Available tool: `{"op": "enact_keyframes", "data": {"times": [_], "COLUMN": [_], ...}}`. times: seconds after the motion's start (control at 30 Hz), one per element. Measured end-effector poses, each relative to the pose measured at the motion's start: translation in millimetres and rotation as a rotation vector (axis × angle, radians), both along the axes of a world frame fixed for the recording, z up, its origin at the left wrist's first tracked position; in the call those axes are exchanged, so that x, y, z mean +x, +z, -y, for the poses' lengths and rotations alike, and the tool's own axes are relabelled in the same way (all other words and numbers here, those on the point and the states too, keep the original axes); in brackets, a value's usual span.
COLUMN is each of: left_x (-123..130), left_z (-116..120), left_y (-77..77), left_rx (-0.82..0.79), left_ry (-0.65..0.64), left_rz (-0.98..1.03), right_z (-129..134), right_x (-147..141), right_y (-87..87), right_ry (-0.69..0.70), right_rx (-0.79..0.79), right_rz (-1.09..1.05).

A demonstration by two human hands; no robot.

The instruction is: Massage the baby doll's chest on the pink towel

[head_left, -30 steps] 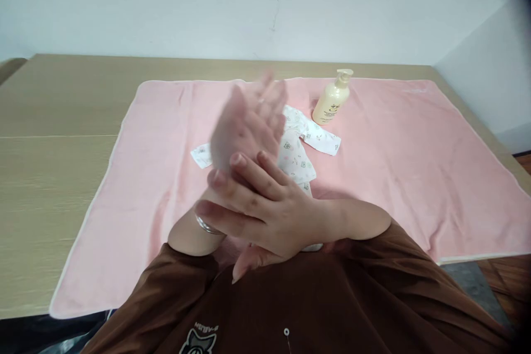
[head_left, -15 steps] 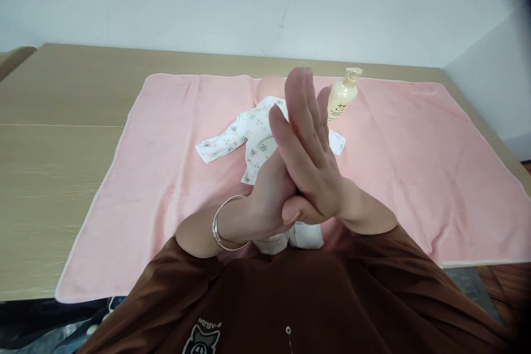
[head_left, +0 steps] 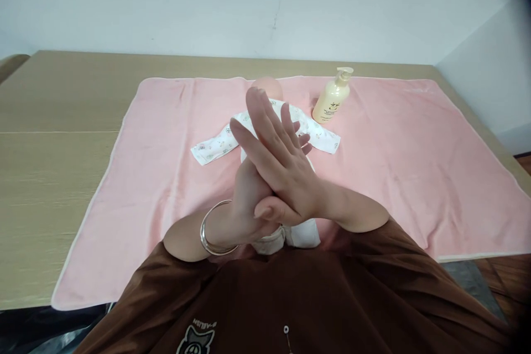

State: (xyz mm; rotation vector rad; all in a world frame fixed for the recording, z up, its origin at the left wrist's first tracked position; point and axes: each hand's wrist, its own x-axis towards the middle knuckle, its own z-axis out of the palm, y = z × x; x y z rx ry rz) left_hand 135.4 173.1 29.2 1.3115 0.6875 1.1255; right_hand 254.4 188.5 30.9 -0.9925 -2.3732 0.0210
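Note:
My two hands are pressed palm to palm above a doll in a white printed top (head_left: 215, 147). My right hand (head_left: 286, 171) lies across the front, its fingers stretched out and slightly apart, its thumb over the heel of the other hand. Mostly covered behind it is my left hand (head_left: 249, 193), with a silver bangle (head_left: 206, 235) on the wrist. Its fingertips show past the right hand's far side, stretched out. Neither hand grips an object. The doll's round head (head_left: 269, 87) points to the wall; white leg ends (head_left: 305, 234) show below my wrists.
A cream-yellow pump bottle (head_left: 331, 99) stands on the pink blanket (head_left: 398, 177), right of the doll's head. Under the blanket is a wooden table (head_left: 53, 177), reaching back to a pale wall (head_left: 166, 5) with a crack in it.
My right hand has slid and tilted leftward over my left hand, so left fingertips now show at the right. The pump bottle has come fully into view.

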Motion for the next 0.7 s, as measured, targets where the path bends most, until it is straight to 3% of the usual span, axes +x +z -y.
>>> {"op": "enact_keyframes", "data": {"times": [0.13, 0.3, 0.43, 0.57, 0.63, 0.7], "left_x": [3.4, -1.1, -3.4, -4.3, -6.9, -9.7], "left_z": [-6.4, -18.7, -33.9, -62.8, -83.3, -105.5], "left_y": [4.8, 13.2, 17.4, 7.5, -1.9, -14.1], "left_rx": [0.097, -0.018, 0.187, 0.445, 0.429, 0.293], "left_ry": [0.132, 0.231, 0.368, 0.488, 0.484, 0.499], "left_rz": [0.098, 0.294, 0.291, 0.282, 0.266, 0.194], "right_z": [-6.6, -2.5, 8.8, 7.8, 1.5, -8.9], "right_x": [-1.8, -12.0, -14.6, 2.7, 15.8, 28.3], "right_y": [-9.7, -25.3, -25.9, -14.8, -6.1, 1.0], "right_ry": [-0.008, 0.131, 0.126, 0.303, 0.353, 0.302], "right_rx": [-0.002, -0.018, -0.166, -0.220, -0.219, -0.195], "right_rz": [-0.014, -0.146, -0.135, -0.346, -0.469, -0.532]}}
